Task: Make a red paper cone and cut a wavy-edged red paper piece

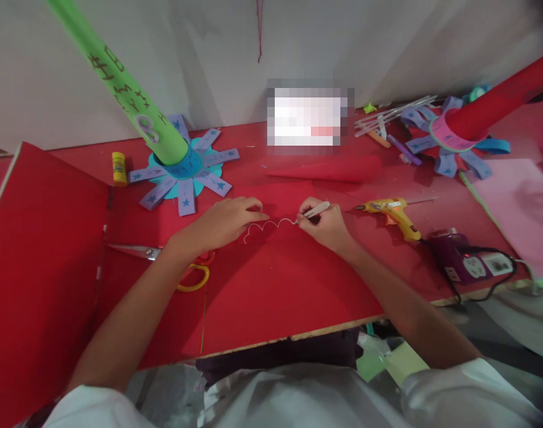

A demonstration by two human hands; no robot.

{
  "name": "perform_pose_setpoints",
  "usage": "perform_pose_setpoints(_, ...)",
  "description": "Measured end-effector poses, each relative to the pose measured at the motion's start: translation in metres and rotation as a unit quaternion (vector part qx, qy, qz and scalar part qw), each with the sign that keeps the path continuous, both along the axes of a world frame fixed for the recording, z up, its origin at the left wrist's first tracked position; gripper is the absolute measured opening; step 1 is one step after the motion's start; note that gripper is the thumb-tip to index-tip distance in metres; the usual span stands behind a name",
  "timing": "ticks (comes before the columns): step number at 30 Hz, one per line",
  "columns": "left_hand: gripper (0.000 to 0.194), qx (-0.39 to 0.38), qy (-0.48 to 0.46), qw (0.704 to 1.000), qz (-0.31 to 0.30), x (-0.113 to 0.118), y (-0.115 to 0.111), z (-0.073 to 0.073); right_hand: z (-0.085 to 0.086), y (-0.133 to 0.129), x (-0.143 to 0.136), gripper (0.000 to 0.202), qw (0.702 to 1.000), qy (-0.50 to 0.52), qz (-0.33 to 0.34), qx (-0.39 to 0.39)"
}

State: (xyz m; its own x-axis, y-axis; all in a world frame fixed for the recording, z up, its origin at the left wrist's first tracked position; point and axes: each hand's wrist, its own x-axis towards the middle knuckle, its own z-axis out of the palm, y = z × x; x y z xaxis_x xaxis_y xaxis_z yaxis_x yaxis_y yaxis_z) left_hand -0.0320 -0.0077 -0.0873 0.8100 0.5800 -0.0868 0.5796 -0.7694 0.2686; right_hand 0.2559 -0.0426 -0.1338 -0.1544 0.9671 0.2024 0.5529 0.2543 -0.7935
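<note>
In the head view, my right hand (pixel 325 226) grips a white pen (pixel 318 210), its tip on the red paper (pixel 271 285). A white scalloped line (pixel 271 223) runs leftward from the pen tip across the paper. My left hand (pixel 235 221) rests on the paper beside that line, its fingers stretched out and holding nothing. Scissors with red and yellow handles (pixel 195 289) lie partly hidden under my left forearm, blades pointing left.
A green paper tube (pixel 159 125) stands on a petalled base at back left, near a yellow glue stick (pixel 119 169). To the right lie a yellow glue gun (pixel 394 213), a purple power socket box (pixel 452 255) and pink paper (pixel 512 208). A red panel (pixel 39 267) rises at left.
</note>
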Motion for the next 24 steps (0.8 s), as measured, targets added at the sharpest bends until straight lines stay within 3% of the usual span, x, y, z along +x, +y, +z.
perform_pose_setpoints(8, 0.057, -0.023, 0.015, 0.999, 0.027, 0.004, -0.001, 0.007, 0.0, -0.008, 0.027, 0.023, 0.994, 0.023, 0.096, -0.041)
perform_pose_setpoints(14, 0.057, -0.017, 0.018, 0.999, 0.029, 0.004, -0.001, 0.007, -0.005, -0.013, 0.03, 0.03, 0.996, 0.042, 0.077, -0.031)
perform_pose_setpoints(24, 0.058, -0.014, 0.032, 0.999, 0.029, 0.005, 0.0, 0.006, -0.006, -0.011, 0.031, 0.024, 0.999, 0.01, 0.034, 0.028)
